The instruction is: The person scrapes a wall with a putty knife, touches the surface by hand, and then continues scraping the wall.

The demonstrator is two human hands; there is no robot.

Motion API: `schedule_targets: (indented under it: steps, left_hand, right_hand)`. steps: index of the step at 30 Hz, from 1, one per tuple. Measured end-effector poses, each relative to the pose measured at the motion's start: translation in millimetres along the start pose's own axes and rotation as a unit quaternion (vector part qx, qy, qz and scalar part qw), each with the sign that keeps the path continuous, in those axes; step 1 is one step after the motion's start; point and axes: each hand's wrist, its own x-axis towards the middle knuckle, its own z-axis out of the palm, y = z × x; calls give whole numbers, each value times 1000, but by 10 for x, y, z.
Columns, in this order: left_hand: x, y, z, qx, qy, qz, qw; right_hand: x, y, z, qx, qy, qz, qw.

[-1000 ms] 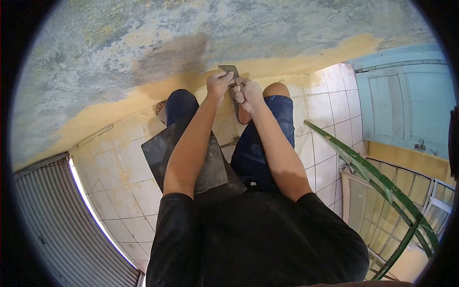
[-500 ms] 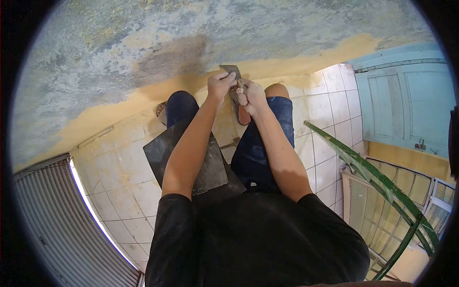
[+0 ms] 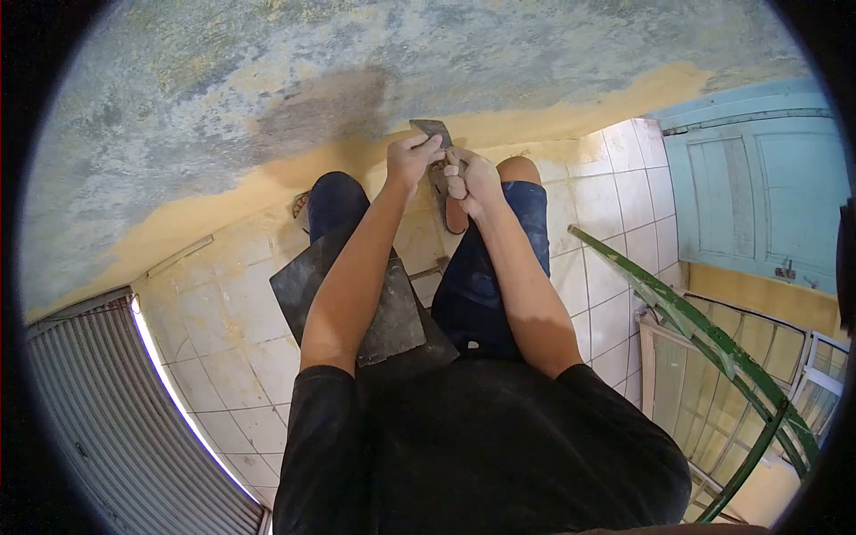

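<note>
Near the foot of the wall, my right hand (image 3: 478, 185) is wrapped round the handle of a putty knife (image 3: 433, 130), whose flat grey blade points up and to the left. The fingers of my left hand (image 3: 409, 163) are pinched against the near edge of that blade. My two hands are close together, between my knees. A dark square board (image 3: 392, 321) lies across my lap under my left forearm. Small details of the blade are too small to make out.
The wall (image 3: 205, 98) is patchy grey above a yellow strip. Pale tiles (image 3: 236, 308) cover the floor. A green metal frame (image 3: 695, 323) stands at the right, with a blue door (image 3: 758, 192) behind it. A ribbed shutter (image 3: 116, 410) is at the lower left.
</note>
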Motion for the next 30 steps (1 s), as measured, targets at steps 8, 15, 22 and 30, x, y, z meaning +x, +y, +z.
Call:
schedule_targets:
  steps: [8,15,22,30]
  left_hand:
    - [41,-88,5,5,63,16,998]
    - [35,-75,12,-11,16,13,1000]
    - [75,-155,-16,6,57,25,998]
    - [115,-200,-49,45,75,10,996]
  right_hand:
    - [163,114,25,-19,35,-4,999]
    - [46,47,-27,-9,0,-2,1000]
    - [149,138,9,-33,17,-24,999]
    - [326,227,-8,-18,59,-16,998]
